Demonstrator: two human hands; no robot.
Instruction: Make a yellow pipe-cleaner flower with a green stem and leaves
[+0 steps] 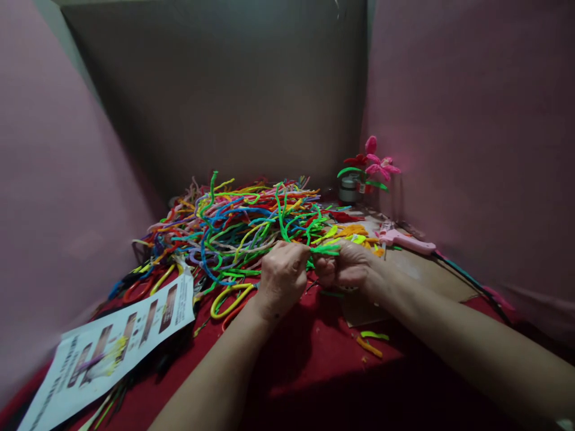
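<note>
Printed sheet: a white page (pixel 112 344) with pictures and text is laid aslant at the near left, its far end lifted toward the coloured heap
Red cover: the table (pixel 309 353) is covered in dark red cloth
Snippets: one orange snippet (pixel 371 347) and one yellow-green snippet (pixel 375 336) are scattered below the right forearm
Scissors handles: yellow and orange loops (pixel 238 288) are seen beside the left wrist; blades cannot be made out
Left hand: the left hand (pixel 284 272) is curled into a fist, and the green chenille stems (pixel 327 249) are gripped at its thumb side
Right hand: the right hand (pixel 344 263) is nearly closed, the other end of the same stems being pinched by thumb and fingers
Green stems: a short bunch is held between the two hands, just in front of the heap
Cardboard: a brown piece (pixel 435 278) is placed under and beyond the right forearm
Glue gun: a pink glue gun (pixel 406 240) is rested on its side near the cardboard's far edge
Heap: many-coloured chenille stems (pixel 233 221) are piled behind the left hand
Flower: a pink fuzzy flower (pixel 381 166) is stood at the far right, beside a grey canister (pixel 348 189)
</note>
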